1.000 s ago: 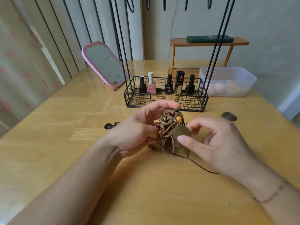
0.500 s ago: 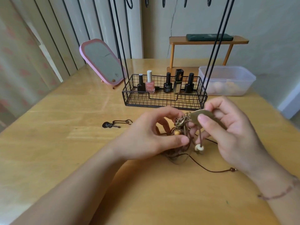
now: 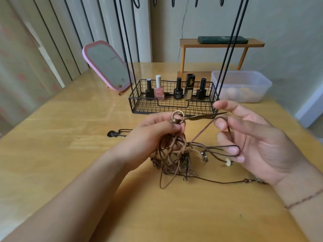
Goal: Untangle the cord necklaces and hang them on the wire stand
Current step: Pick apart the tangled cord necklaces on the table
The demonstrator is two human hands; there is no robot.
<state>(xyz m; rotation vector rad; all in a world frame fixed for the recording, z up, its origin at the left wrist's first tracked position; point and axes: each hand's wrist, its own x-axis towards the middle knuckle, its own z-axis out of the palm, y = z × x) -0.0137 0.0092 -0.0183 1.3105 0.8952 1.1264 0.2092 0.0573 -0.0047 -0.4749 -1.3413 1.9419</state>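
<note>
A tangle of brown cord necklaces [image 3: 176,154] hangs just above the wooden table [image 3: 73,154], lifted at its top. My left hand [image 3: 153,133] pinches the tangle near a bronze ring pendant [image 3: 177,117]. My right hand [image 3: 250,142] is to the right, palm toward me, with a brown cord loop [image 3: 206,128] running across its fingers and a thin dark cord around the lower fingers. A flat bronze leaf pendant [image 3: 204,117] sticks out between the hands. The black wire stand [image 3: 173,102] rises behind, its hooks [image 3: 174,1] at the top edge.
The stand's basket holds several nail polish bottles [image 3: 159,88]. A guitar-pendant necklace [image 3: 116,133] lies apart on the left. A pink mirror [image 3: 108,67], a clear plastic box [image 3: 241,86] and a small wooden shelf [image 3: 222,46] stand at the back.
The tangle has been lifted and pulled apart. My right hand let go of the flat pendant, moved right and spread its fingers, drawing a cord loop out. The left hand shifted its pinch up by the ring.
</note>
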